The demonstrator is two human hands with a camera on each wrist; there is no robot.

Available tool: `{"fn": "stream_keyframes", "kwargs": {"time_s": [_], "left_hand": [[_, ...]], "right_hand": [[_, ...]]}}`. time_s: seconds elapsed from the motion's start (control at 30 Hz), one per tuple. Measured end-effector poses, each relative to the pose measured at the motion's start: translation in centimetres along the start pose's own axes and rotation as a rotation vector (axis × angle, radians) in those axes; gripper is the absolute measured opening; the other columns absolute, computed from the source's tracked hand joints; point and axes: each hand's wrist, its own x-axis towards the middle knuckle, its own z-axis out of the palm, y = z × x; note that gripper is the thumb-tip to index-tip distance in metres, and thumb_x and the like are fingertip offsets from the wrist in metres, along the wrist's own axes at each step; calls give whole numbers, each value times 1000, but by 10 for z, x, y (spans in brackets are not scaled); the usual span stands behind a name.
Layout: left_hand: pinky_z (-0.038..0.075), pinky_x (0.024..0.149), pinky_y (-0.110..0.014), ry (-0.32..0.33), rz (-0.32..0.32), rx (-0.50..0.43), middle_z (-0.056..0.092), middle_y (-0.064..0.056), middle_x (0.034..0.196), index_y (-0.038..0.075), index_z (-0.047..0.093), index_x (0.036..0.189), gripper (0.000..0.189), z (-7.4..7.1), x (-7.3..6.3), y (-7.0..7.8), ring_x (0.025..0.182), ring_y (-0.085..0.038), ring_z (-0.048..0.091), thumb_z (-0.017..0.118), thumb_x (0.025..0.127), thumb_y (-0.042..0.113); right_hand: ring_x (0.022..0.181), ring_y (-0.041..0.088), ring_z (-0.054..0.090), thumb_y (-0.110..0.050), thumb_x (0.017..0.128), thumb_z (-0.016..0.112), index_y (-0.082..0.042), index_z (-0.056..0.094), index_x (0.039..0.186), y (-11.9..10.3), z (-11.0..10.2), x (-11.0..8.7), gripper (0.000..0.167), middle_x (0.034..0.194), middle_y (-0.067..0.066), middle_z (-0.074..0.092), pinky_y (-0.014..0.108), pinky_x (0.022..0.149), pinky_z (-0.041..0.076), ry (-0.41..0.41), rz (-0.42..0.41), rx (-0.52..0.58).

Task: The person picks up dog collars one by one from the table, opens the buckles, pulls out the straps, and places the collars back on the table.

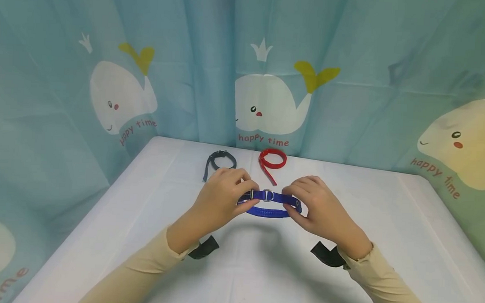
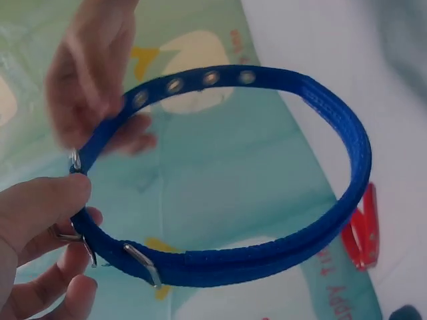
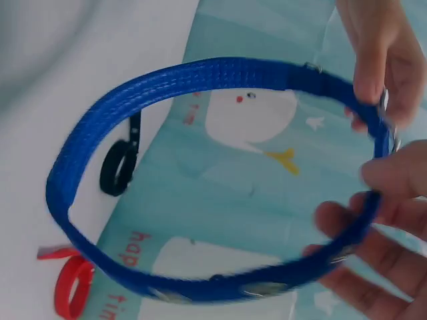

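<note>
A blue pet collar [image 1: 267, 212] forms a closed loop above the white table, held between both hands. My left hand [image 1: 224, 191] pinches it near the metal buckle, thumb against the band in the left wrist view. A metal D-ring [image 1: 268, 195] sits on the band between the hands. My right hand [image 1: 315, 206] pinches the strap on the other side, where metal eyelets [image 2: 211, 78] run along it. Padded stitching [image 3: 220, 73] lines part of the loop in the right wrist view.
Behind the hands, a black collar [image 1: 222, 154] and a red collar [image 1: 273, 158] lie coiled on the white table [image 1: 165, 161]. A blue curtain [image 1: 213, 78] printed with whales hangs along the table's far edge. Black straps [image 1: 205, 248] hang by both wrists.
</note>
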Motion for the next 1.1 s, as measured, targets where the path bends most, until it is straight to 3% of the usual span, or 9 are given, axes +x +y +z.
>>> {"fn": "stream_keyframes", "kwargs": {"time_s": [0.07,0.27,0.37,0.5,0.6,0.7,0.8,0.97,1.1], "left_hand": [[51,85,-37,-3,-28,-2,62,2,84,18,72,91,24,-1,-1,-3,80,-14,60,80,74,32],[51,85,-38,0,-29,-10,62,1,86,17,71,90,23,-2,-1,-6,81,-15,61,80,74,29],[51,85,-38,-29,-61,5,63,1,86,15,70,90,24,-5,0,-9,82,-15,62,81,73,28],[50,83,-38,-88,-151,45,64,0,87,13,69,90,24,-9,-6,-26,82,-16,62,81,72,25],[50,79,-39,-99,-218,40,64,0,83,12,68,89,23,-7,-15,-45,78,-17,61,81,72,20],[49,73,-36,-114,-270,-20,63,-1,81,11,68,89,21,-2,-25,-66,73,-17,59,80,72,15],[48,67,-31,-158,-316,-144,63,-2,82,8,65,89,19,6,-34,-85,71,-15,57,76,73,8],[51,73,-34,-253,-394,-376,64,-5,83,6,60,85,16,22,-46,-112,75,-16,60,71,75,1],[52,77,-39,-358,-444,-456,66,-5,85,9,58,84,16,38,-55,-129,80,-19,64,71,76,5]], "right_hand": [[83,18,61,-9,69,74,-7,65,90,4,-2,-4,22,82,1,68,41,84,47,-9,33,-14],[85,19,61,-8,69,74,-7,66,91,8,-3,-7,24,85,2,68,41,82,47,-21,53,-17],[84,19,60,-6,68,75,-7,65,89,13,-7,-8,24,85,2,66,41,79,48,-2,69,-37],[79,19,59,1,65,76,-5,65,86,29,-19,-19,24,83,4,64,40,72,50,20,137,-78],[76,18,61,5,63,77,-5,67,85,44,-27,-32,26,81,4,66,41,69,52,-12,243,-74],[77,20,64,4,66,78,-6,68,87,59,-33,-45,25,82,4,69,43,71,52,-70,366,-44],[79,23,65,0,68,78,-7,69,88,74,-36,-58,22,83,5,71,40,72,51,-118,457,-18],[78,19,61,-4,71,77,-10,71,85,99,-33,-78,16,85,6,71,25,63,43,-216,560,38],[80,14,57,-7,73,76,-13,71,84,116,-24,-93,14,90,8,71,22,60,39,-302,610,81]]}}
